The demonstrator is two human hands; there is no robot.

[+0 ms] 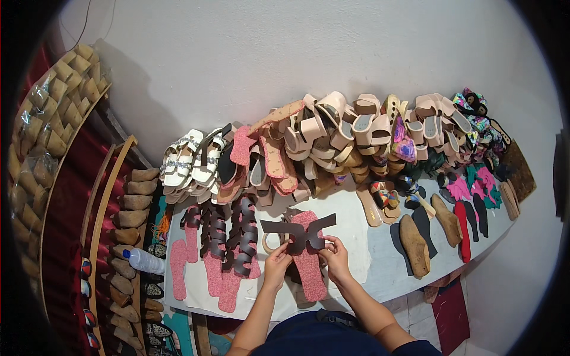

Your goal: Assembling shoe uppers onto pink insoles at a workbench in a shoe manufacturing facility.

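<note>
Between my two hands is a dark brown sandal upper (pixel 306 235), cut in an X shape with wide strap ends. It lies across a pink speckled insole (pixel 310 279), whose toe and heel ends show above and below it. My left hand (pixel 276 266) pinches the upper's lower left edge, and my right hand (pixel 336 258) pinches the lower right edge. Beside my left hand sits a roll of tape (pixel 266 243), partly covered by the upper. Dark pieces behind the insole are mostly hidden. To the left, dark brown uppers (pixel 241 234) lie in rows over several pink insoles (pixel 228 295).
Finished sandals (pixel 368 121) are heaped along the wall at the table's back. Wooden shoe lasts (pixel 415 246) and dark sole pieces (pixel 479 213) lie on the right. At the left stand a rack of lasts (pixel 135 202) and a water bottle (pixel 144 261).
</note>
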